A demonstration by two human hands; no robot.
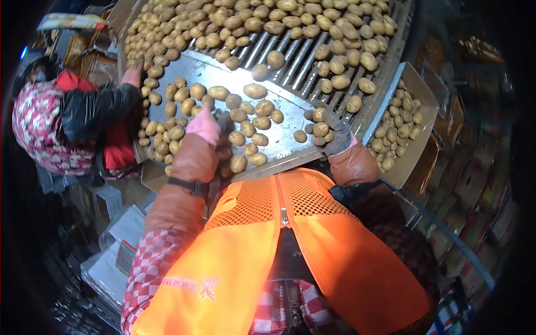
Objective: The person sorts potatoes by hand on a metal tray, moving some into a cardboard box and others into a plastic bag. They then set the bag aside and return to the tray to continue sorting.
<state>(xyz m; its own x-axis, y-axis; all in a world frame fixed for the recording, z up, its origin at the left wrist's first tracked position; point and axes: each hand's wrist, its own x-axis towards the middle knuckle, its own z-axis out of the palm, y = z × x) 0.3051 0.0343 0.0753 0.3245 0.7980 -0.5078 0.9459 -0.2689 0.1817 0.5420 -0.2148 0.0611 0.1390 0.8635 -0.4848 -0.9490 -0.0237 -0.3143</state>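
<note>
Loose potatoes [264,108] lie scattered over a shiny metal tray [282,146] in front of me. My left hand [209,127], in a pink and grey glove, is among the potatoes on the tray's left half; its fingers are blurred and partly hidden. One potato [207,101] is right at its fingertips. Over at the tray's right edge, my right hand [338,134], gloved in grey with a pink cuff, curves beside a small cluster of potatoes [320,129]. Its fingers look extended along them, not closed around any.
Beyond the tray, many potatoes cover a slatted metal grate [301,64]. A cardboard box [427,106] of potatoes stands at right. Another person [84,120] works at left, one hand [132,76] at the pile's edge. Stacked boxes [466,184] fill the far right.
</note>
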